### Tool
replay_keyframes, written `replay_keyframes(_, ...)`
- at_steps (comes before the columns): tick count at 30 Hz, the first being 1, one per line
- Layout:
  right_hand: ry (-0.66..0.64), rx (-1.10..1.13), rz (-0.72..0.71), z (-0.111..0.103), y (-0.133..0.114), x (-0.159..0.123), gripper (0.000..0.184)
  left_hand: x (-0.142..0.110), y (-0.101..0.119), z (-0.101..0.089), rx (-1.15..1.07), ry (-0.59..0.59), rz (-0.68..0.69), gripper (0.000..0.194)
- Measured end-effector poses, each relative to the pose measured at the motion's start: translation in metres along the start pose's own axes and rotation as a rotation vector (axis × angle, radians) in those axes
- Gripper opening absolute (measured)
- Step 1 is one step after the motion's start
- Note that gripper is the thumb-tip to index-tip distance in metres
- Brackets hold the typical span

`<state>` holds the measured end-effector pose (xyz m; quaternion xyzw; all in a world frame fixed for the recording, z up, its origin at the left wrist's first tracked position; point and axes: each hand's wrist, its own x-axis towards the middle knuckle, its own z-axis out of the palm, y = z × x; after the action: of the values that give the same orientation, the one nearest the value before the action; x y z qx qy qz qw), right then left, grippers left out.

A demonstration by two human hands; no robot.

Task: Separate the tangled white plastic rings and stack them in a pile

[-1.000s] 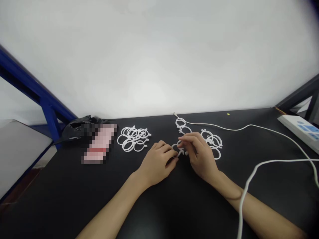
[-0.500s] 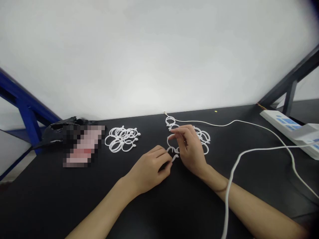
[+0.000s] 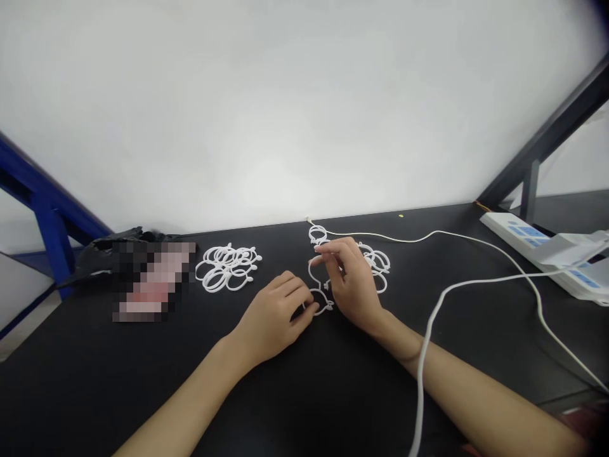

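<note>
My left hand [image 3: 276, 314] rests low over the black table, thumb and index finger closed at the left side of a white plastic ring [image 3: 323, 311] with a small clasp. My right hand [image 3: 352, 282] is just to the right, its fingers bent and pinching the top of another white ring [image 3: 311, 273]. The lower part of that second ring reaches down close to the first; whether they are linked I cannot tell. Partly hidden behind my right hand lies a group of white rings [image 3: 380, 261]. More rings [image 3: 318, 233] lie beyond its fingertips.
A pile of white rings [image 3: 226, 266] lies left of my hands. Farther left are black plastic [image 3: 104, 254] and a pixelated patch. A white cable [image 3: 423, 355] crosses over my right forearm, and a power strip [image 3: 514, 235] stands at the right.
The ring at my left fingers has turned from edge-on to lying flatter, so its round opening shows. The whole view has shifted slightly; my right hand keeps its pinch.
</note>
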<state>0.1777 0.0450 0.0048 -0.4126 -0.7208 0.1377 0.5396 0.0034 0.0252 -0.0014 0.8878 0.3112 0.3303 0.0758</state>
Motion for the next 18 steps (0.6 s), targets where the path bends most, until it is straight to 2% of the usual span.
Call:
replay_keyframes(4, -0.043, 0.022, 0.012, 0.001, 0.001, -0.002, 0.015, 0.001, -0.003, -0.001, 0.205, 0.230, 0.043, 0.002)
replay_keyframes(5, -0.055, 0.026, 0.016, 0.001, 0.001, -0.002, 0.015, 0.001, -0.003, -0.002, 0.260, 0.254, 0.064, 0.007)
replay_keyframes(10, -0.110, 0.068, 0.028, 0.003, -0.001, -0.003, 0.014, 0.002, -0.006, -0.007, 0.388, 0.259, 0.161, 0.010)
replay_keyframes(18, -0.154, 0.127, 0.109, 0.004, -0.001, -0.004, 0.011, 0.004, -0.009, -0.011, 0.356, 0.257, 0.274, 0.008)
